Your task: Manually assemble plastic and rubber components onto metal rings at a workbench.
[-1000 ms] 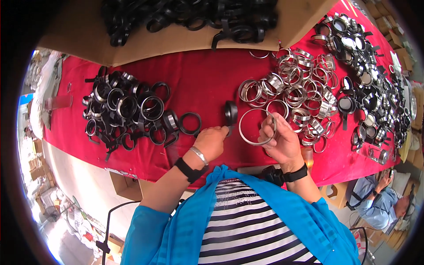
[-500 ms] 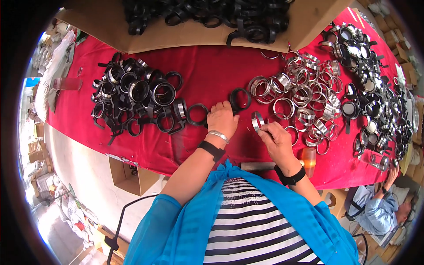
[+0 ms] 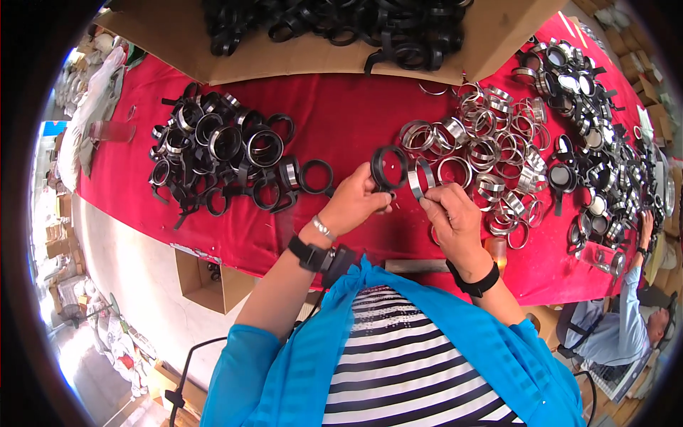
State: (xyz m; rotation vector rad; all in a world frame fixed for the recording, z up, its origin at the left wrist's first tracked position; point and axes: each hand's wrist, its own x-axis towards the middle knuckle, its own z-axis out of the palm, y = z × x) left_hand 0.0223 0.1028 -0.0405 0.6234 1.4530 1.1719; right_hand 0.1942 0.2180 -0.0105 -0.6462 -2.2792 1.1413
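**Two hands hold a black ring and a silver ring together above a red table**

A person in a blue jacket and striped top stands at a table covered by a red cloth (image 3: 341, 121), seen from above. The left hand (image 3: 353, 204) is closed around a black plastic ring (image 3: 389, 169), which stands upright and sticks out beyond the fingertips, on the side away from the body. The right hand (image 3: 452, 213) pinches a silver metal ring (image 3: 421, 178) between thumb and fingers; this ring also rises past the fingertips. The two rings sit just beside each other, apparently touching, above the middle of the cloth.

To the left of the held rings, on the cloth, lies a heap of black rings (image 3: 228, 156), some with silver bands inside. To their right lies a heap of silver rings (image 3: 491, 149). Beyond them, at the far edge of the cloth, an open cardboard box (image 3: 299, 60) holds more black rings. At the cloth's right end, another person's hand (image 3: 646, 220) reaches among further black and silver parts.
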